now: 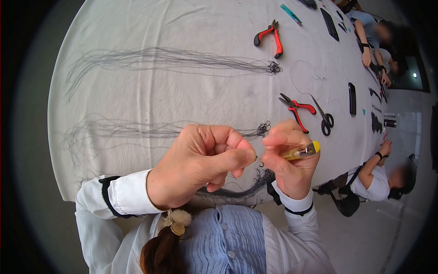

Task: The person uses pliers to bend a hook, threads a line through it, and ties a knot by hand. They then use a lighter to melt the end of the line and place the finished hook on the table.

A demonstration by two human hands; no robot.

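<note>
The left hand (187, 166) is pinching a thin dark strand (260, 161) between its fingers above the table (114, 96). The right hand (292, 169) is curling its fingers around a yellow tool (301, 151), just beside the strand. 2 red-handled pliers (299, 109) and scissors (325, 119) are lying on the table, near 2 strand bundles (191, 59).

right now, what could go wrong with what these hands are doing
The thin dark strand is pinched only at the fingertips of the left hand, so it could slip and be hard to find. The yellow tool tucked in the right hand might drop or get in the way. The long loose strands beside the left hand could snag or tangle.
</note>
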